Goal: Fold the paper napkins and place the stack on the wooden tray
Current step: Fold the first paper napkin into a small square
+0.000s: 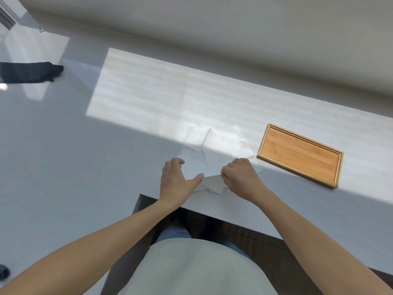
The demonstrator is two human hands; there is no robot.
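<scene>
Several white paper napkins (221, 141) lie loosely overlapped on the white counter, near its front edge. My left hand (176, 177) rests flat on the nearest napkin (212, 183) with fingers spread and thumb pressing its left side. My right hand (240, 177) pinches the right edge of that same napkin between thumb and fingers. The napkin looks crumpled between the hands. A rectangular wooden tray (263, 154) with a raised rim sits to the right of the napkins, with nothing in it.
A dark cloth-like object (29, 72) lies at the far left. A small black round item (3, 271) shows at the lower left edge. The counter's front edge (212, 216) runs just below my wrists. A pale wall rises behind the counter.
</scene>
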